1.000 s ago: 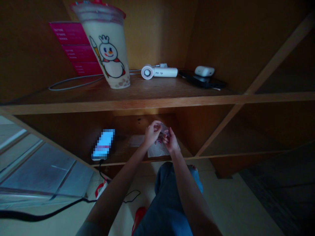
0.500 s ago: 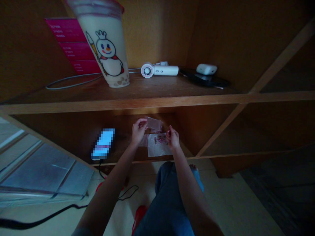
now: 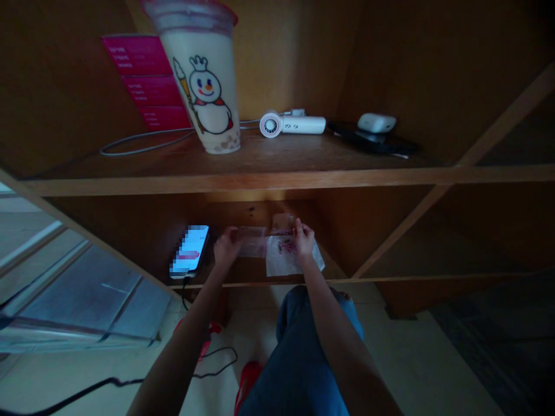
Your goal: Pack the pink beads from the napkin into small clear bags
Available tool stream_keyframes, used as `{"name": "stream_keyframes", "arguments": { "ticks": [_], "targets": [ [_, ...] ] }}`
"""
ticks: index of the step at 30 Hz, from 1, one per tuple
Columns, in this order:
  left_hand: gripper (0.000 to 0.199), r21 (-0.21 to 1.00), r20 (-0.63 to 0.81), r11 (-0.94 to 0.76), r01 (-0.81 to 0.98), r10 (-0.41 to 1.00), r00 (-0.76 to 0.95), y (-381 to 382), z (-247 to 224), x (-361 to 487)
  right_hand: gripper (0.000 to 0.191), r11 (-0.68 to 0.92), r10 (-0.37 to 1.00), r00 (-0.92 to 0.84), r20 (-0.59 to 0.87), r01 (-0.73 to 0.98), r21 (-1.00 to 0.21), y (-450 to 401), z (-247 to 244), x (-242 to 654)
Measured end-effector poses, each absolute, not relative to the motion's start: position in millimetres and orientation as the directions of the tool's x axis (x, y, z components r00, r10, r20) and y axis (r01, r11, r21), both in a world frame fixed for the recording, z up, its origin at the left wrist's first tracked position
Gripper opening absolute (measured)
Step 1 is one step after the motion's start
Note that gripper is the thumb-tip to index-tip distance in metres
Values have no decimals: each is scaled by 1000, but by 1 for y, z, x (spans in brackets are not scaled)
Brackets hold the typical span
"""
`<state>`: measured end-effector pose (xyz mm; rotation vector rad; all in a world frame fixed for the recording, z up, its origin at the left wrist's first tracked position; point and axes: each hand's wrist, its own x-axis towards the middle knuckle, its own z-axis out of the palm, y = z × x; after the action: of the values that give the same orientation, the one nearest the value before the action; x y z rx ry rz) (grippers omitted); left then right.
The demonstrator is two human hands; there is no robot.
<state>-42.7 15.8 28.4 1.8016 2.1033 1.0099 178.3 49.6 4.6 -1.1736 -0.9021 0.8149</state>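
Observation:
My left hand [image 3: 226, 247] is closed at the left edge of a small clear plastic bag [image 3: 251, 241], low over the lower shelf. To the right lies a white sheet [image 3: 280, 266], perhaps paper or a thin bag, with small pinkish-red bits [image 3: 286, 247] on it. My right hand [image 3: 304, 240] is over the sheet's right part, thumb and fingers pinched together. Whatever sits between those fingertips is too small to make out. Behind the sheet, beside the right fingertips, is another small see-through bag [image 3: 282, 222] with reddish bits along its near edge.
A lit phone [image 3: 191, 251] with a cable leans at the lower left. On the upper shelf [image 3: 277, 164] stand a tall milk tea cup [image 3: 210, 98], a pink box [image 3: 147, 86], a white handheld fan [image 3: 295, 125] and a white earphone case [image 3: 376, 122] on something black.
My left hand has moved left and toward me, drawing the clear bag away from the rear bag. My right hand stays near the sheet. The view has shifted slightly.

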Motion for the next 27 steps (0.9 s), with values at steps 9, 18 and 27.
{"name": "stream_keyframes", "arguments": {
  "ticks": [9, 18, 27],
  "targets": [
    [51, 378, 426, -276, 884, 900, 99, 4, 25, -29, 44, 212, 888, 387, 248, 132, -968, 53, -4, 175],
    [53, 298, 333, -539, 788, 832, 443, -4, 35, -24, 45, 215, 881, 365, 303, 261, -941, 57, -6, 175],
    [41, 369, 397, -456, 809, 865, 307, 1, 26, -24, 47, 223, 878, 342, 334, 324, -920, 55, -4, 171]
  ]
}}
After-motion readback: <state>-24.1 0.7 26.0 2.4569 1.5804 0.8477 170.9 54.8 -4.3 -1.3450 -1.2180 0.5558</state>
